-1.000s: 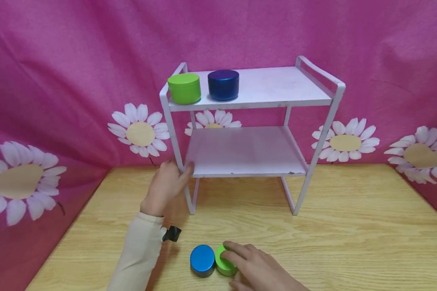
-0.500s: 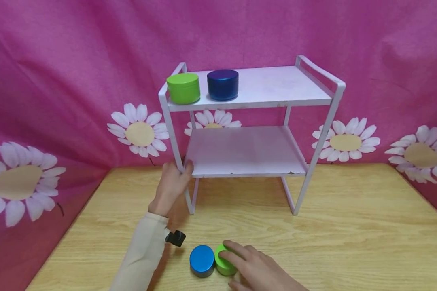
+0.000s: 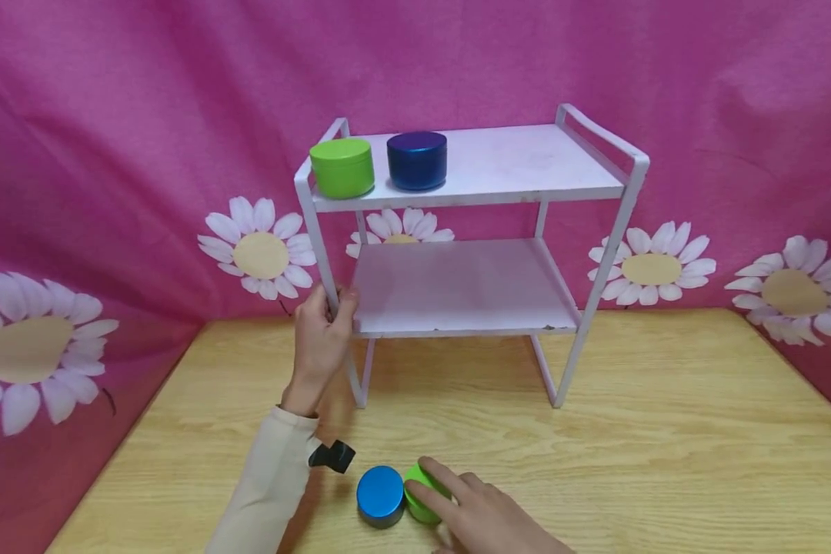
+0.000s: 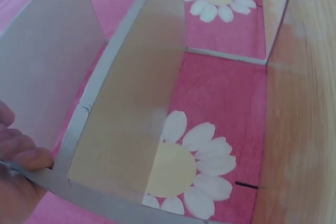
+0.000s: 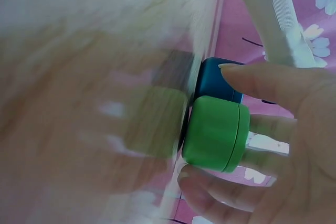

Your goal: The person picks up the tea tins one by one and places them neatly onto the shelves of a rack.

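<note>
Four lidded tins are on my feed, two green and two blue, along with one pale rack (image 3: 467,285) of two shelves. Two tins stand on the tabletop (image 3: 630,431): the front green tin (image 5: 212,132) and, just beside it, the front blue tin (image 3: 380,492). Two more stand on the upper shelf (image 3: 512,161): the upper green tin (image 3: 342,169) at its left end and the upper blue tin (image 3: 417,163) next to it, a gap between them. I count two hands. The left hand (image 3: 321,338) has its fingers curled round the left front post (image 3: 323,265); the right hand (image 3: 481,504) has its fingers spread, two laid over the front green tin. Against one second ago, I find the left hand a little higher on the post; the right hand stays over the same tin, and all four tins keep their order. Lids cover them, so I cannot tell what is inside.
</note>
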### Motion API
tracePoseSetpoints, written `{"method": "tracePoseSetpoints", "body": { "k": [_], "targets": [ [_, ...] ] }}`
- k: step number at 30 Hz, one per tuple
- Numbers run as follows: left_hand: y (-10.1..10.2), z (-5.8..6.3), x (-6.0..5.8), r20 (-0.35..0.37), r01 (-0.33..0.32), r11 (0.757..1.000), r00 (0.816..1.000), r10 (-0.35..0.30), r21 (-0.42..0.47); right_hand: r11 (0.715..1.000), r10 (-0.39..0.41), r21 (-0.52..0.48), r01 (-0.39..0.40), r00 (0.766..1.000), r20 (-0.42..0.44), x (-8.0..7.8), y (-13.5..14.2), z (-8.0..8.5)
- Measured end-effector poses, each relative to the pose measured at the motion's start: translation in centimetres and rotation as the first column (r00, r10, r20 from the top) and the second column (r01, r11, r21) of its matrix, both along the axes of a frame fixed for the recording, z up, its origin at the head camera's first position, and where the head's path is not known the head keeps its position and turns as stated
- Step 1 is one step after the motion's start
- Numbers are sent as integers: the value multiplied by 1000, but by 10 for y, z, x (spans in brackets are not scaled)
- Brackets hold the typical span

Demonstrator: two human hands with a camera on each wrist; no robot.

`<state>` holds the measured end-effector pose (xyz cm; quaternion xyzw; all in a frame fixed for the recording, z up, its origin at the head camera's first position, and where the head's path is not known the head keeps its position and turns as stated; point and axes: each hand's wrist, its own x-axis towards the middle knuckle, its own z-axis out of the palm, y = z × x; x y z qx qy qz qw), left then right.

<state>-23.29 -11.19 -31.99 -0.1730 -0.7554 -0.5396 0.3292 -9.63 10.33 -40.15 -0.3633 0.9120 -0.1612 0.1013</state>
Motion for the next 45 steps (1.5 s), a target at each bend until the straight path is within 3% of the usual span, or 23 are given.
{"method": "tracePoseSetpoints", "body": {
  "k": [2, 9, 13, 18, 21, 24, 28, 30, 34, 36, 42, 45],
  "targets": [
    [0, 1, 0, 29, 4, 1000, 1000, -4, 7, 1000, -2, 2, 2, 1000, 7, 0, 0, 1],
    [2, 0, -4, 17, 21, 999, 1000, -21, 33, 1000, 2, -3, -3, 996, -87, -4, 2, 0],
    [3, -1, -5, 7, 32, 998, 999, -32, 51, 1000, 23, 0, -23, 1000, -15, -5, 3, -3],
    [-1, 0, -5, -54, -63, 993, 997, 58, -104, 999, 38, 27, -38, 999, 4, -6, 4, -5],
    [-7, 3, -4, -80, -168, 951, 985, 152, -261, 1000, 1, 30, -2, 1000, 24, -7, 5, -4],
    [-14, 6, -2, -2, -225, 886, 969, 246, -406, 998, -52, -26, 54, 996, 77, -6, 6, 2],
    [-17, 8, 1, 142, -217, 801, 926, 350, -558, 988, -99, -106, 112, 988, 117, -5, 7, 10],
    [-16, 8, 3, 165, -215, 768, 908, 384, -604, 987, -106, -108, 115, 991, 86, -4, 7, 12],
    [-12, 11, 5, 204, -211, 760, 888, 411, -615, 987, -116, -111, 117, 993, 14, -4, 8, 17],
    [-10, 12, 7, 210, -219, 744, 875, 435, -632, 984, -123, -127, 122, 992, -2, -3, 10, 18],
    [-7, 13, 13, 275, -174, 655, 806, 524, -736, 947, -133, -280, 158, 986, 105, -2, 11, 19],
    [-7, 12, 13, 299, -158, 654, 794, 530, -740, 927, -134, -331, 176, 980, 146, -2, 11, 21]
  ]
}}
